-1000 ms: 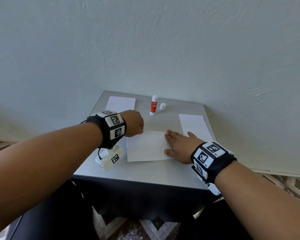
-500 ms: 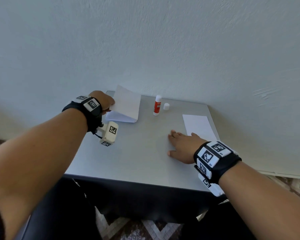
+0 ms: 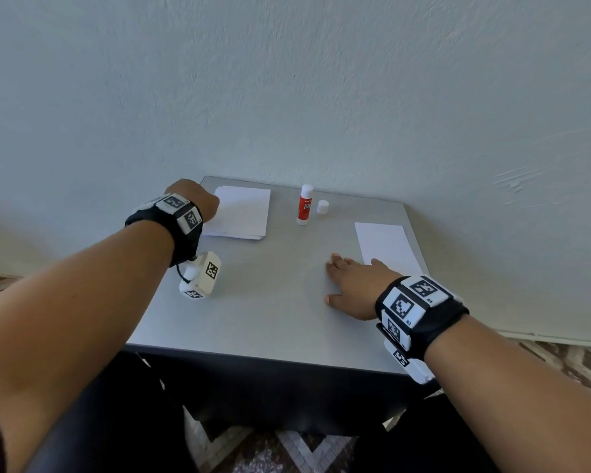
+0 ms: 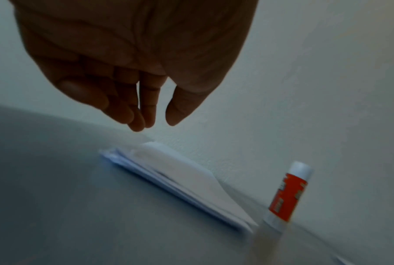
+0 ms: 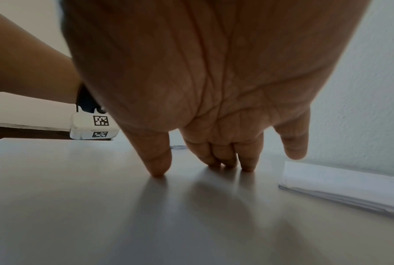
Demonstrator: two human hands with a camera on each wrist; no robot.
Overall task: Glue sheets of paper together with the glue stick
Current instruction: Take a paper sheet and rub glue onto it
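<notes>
Grey table (image 3: 260, 322) against pale wall (image 3: 287, 80), patterned floor (image 3: 560, 363).

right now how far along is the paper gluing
Done: white paper stack lies at the table's far left, left hand above it, holding nothing. In hand: nothing; right hand rests on the grey table. Left: right-side white sheets; red glue stick stands uncapped, white cap beside.

Both forearms are bare, and each wrist wears a black strap (image 3: 434, 322) set with white blocks printed with black square-pattern codes, a white camera box (image 3: 202, 276) with the same codes hanging under the left wrist on a short black cable (image 3: 181, 273).
</notes>
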